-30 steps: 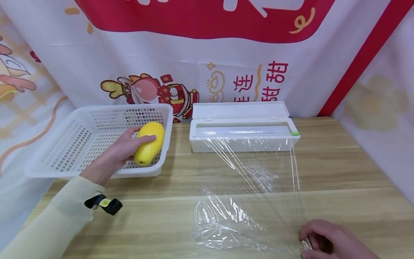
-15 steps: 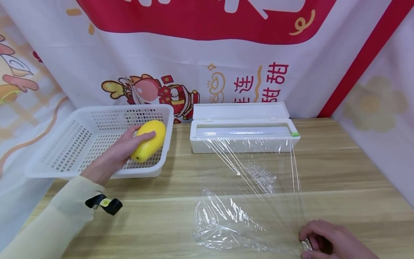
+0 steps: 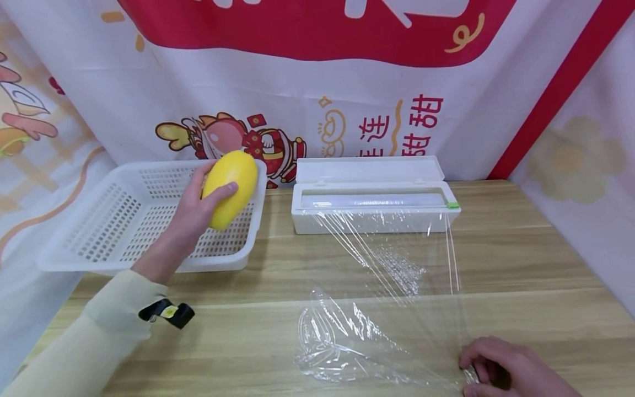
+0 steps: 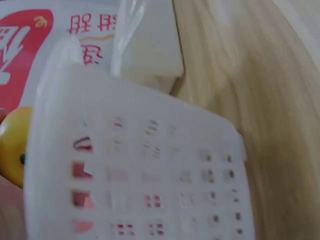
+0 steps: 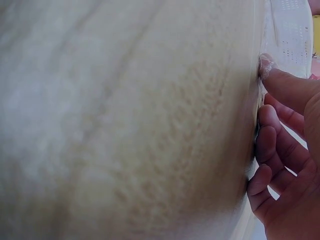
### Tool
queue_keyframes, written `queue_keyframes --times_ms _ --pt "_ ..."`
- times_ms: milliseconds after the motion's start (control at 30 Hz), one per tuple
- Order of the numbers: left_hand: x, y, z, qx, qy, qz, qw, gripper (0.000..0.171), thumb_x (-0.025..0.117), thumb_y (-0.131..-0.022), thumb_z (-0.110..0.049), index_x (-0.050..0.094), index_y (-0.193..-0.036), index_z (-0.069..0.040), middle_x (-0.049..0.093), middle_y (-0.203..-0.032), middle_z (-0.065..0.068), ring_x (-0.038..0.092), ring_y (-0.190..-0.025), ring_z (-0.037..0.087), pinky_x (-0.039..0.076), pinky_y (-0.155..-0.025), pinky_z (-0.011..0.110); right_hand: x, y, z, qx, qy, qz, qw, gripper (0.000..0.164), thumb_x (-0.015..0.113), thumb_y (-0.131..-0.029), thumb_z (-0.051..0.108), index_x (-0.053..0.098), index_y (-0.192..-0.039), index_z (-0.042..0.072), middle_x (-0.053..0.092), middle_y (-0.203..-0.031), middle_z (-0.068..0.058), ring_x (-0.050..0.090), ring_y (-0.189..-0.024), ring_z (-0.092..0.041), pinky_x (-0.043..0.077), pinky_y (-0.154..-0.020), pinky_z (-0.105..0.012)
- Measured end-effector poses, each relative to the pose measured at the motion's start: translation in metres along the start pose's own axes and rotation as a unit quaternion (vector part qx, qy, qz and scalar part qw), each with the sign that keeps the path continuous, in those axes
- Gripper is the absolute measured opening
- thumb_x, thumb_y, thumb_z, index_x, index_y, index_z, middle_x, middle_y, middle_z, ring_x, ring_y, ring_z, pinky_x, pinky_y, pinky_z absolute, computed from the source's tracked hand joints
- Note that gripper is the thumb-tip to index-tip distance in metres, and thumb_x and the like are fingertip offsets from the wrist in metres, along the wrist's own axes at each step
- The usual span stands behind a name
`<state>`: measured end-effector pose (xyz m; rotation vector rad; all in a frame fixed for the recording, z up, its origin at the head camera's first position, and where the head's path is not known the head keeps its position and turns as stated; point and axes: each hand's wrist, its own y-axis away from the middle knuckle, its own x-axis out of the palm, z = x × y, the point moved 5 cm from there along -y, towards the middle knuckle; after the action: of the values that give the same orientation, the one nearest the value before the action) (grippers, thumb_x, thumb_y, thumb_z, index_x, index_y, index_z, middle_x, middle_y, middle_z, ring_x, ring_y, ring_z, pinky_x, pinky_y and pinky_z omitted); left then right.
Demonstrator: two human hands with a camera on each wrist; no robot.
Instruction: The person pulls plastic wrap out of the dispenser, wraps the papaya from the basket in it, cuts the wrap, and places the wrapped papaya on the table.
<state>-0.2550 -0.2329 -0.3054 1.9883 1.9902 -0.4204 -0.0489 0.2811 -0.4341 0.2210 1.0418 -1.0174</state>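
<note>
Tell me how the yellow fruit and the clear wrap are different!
The fruit is yellow; the wrap is see-through. The fruit is rounded and plump; the wrap is thin and crinkled. The wrap spreads much wider than the fruit. Both are being held.

Printed cloth (image 3: pixel 278 82) behind a wood-grain table (image 3: pixel 521 253)

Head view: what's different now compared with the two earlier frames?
The left hand has moved the yellow fruit upward in the picture, over the basket. Nothing was newly grasped or released. Unchanged: the right hand pinching the clear film, the open white box, and the basket's position.
</note>
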Motion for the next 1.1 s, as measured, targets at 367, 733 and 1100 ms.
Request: queue_keyframes --times_ms 367,733,1100 --pt "0.058 0.029 -0.063 0.171 -0.047 0.019 0.9840 0.077 0.072 -0.097 -0.036 0.032 -0.162 -0.045 0.048 -0.155 0.011 0.059 -0.118 0.036 0.061 -0.085 0.049 -0.002 0.000 0.003 0.003 0.002 -0.004 1.000 0.047 0.095 -0.077 0.018 0.064 -0.107 0.035 0.053 -0.085 0.028 0.049 -0.076 0.013 0.034 -0.061 -0.006" --pt "0.147 0.043 -0.070 0.261 -0.087 0.156 0.9485 0.084 0.075 -0.093 -0.037 0.031 -0.164 -0.038 0.058 -0.148 0.008 0.066 -0.106 0.026 0.064 -0.079 0.041 -0.002 0.001 0.003 0.001 0.007 -0.010 1.000 0.048 0.095 -0.075 0.018 0.064 -0.107 0.036 0.052 -0.085 0.029 0.048 -0.075 0.013 0.034 -0.062 -0.005" --pt "0.212 0.048 -0.058 0.332 -0.171 0.285 0.8828 0.087 0.077 -0.091 -0.041 0.032 -0.165 -0.037 0.051 -0.159 -0.001 0.057 -0.128 0.018 0.053 -0.105 0.046 0.000 0.003 -0.005 0.043 -0.008 0.023 0.999 0.041 0.092 -0.082 0.021 0.064 -0.108 0.036 0.053 -0.086 0.028 0.049 -0.076 0.012 0.037 -0.059 -0.012"
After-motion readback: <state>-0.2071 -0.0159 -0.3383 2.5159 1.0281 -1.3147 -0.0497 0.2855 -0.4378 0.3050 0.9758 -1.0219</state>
